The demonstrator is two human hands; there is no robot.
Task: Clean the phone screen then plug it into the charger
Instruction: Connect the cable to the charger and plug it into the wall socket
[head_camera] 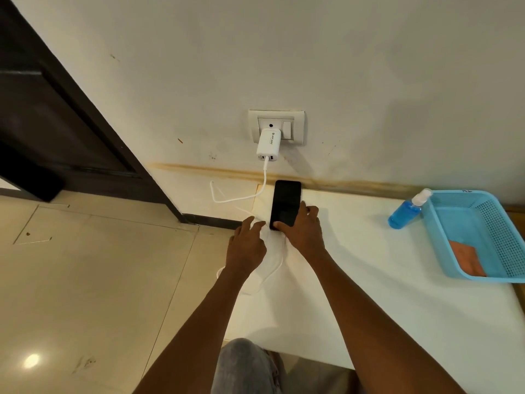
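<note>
Right hand (304, 231) fingers grasp phone (285, 201) on counter (369, 265); left hand (247, 245) fingers released beside cable (241, 198).

— What is carrying your things?

— You have a white padded surface (397, 280), perhaps a mattress or a covered table, pushed up against the wall.

— And what lies on it?

— Your phone (285, 203) lies flat, screen up, near the left edge at the wall end. The white charging cable (272, 275) loops over that left edge just beside it. Well apart, toward the right, you have a blue plastic basket (483, 268) standing on the surface. A blue spray bottle (404, 213) leans against the basket's left rim, its base on the surface.
</note>
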